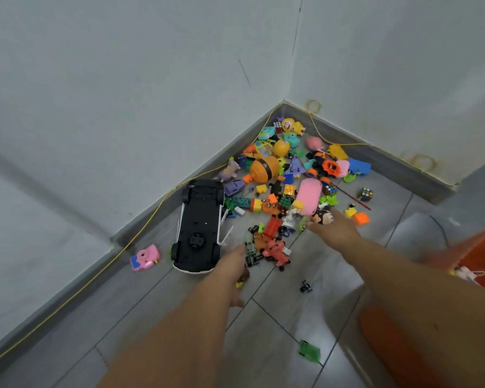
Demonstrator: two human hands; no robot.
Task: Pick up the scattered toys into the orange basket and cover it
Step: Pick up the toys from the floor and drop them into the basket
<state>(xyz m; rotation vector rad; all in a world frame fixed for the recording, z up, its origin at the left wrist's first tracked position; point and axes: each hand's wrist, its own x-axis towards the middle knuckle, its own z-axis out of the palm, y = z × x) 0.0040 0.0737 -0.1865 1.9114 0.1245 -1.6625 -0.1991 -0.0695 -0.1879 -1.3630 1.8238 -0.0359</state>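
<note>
Many small colourful toys (289, 180) lie heaped on the grey tiled floor in a room corner. An upturned black toy car (199, 222) lies at the heap's left edge. A pink toy camera (145, 257) sits apart, further left. My left hand (231, 271) reaches out beside the car's near end, fingers apart, holding nothing. My right hand (335, 228) stretches over the heap's near edge, fingers spread, by a small doll head (324, 218). The orange basket (476, 247) shows at the right edge, blurred, with a small toy inside.
White walls with a grey skirting board (151, 208) close the corner, and a thin yellow cord (140, 228) runs along it. Stray pieces lie nearer me: a green toy (309, 350) and a small black toy (305, 287). An orange blurred shape (403, 345) fills the lower right.
</note>
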